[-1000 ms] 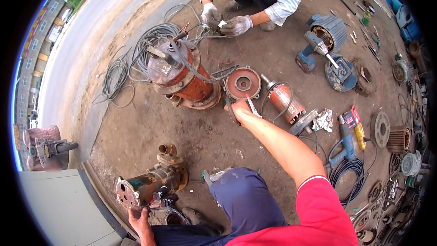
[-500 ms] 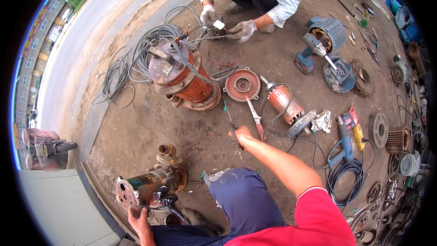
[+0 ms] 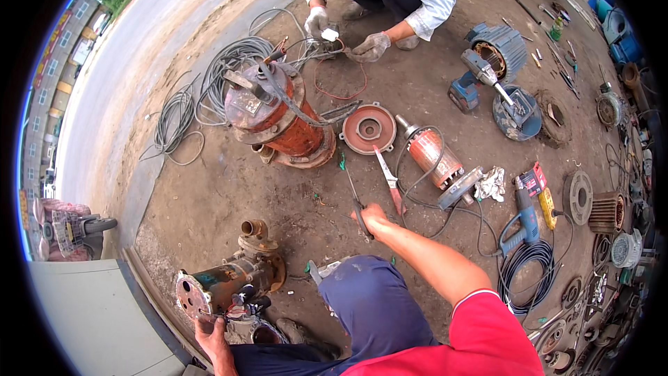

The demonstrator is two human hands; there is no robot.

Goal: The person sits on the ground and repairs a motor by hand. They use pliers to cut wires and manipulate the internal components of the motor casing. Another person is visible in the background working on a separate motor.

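Observation:
My right hand [image 3: 372, 218] closes around a slim tool [image 3: 353, 186] with a dark, looped handle; its exact kind is unclear. The tool's thin end points away over the ground, close to a green scrap [image 3: 342, 161]. Beside it lie red-handled scissors [image 3: 387, 175], blades toward a round reddish flange cover [image 3: 369, 129]. At the lower left, my left hand [image 3: 211, 338] grips the lower rim of a rusty pump body [image 3: 233, 282] lying on its side, next to its holed end plate. Dark capped parts and thin wires [image 3: 243, 306] come out near those fingers.
Ahead, a crouching person's gloved hands [image 3: 369, 49] hold wires and a white piece. An orange pump [image 3: 292, 132] stands among cable coils [image 3: 233, 73]. Rightward lie a rotor [image 3: 435, 157], a blue heat gun [image 3: 525, 219], an impact wrench [image 3: 476, 80] and a grey cabinet [image 3: 97, 306] at left.
My right hand and its tool have shifted slightly down, away from the flange cover. The other person's gloved hands moved a little. My left hand stays on the pump.

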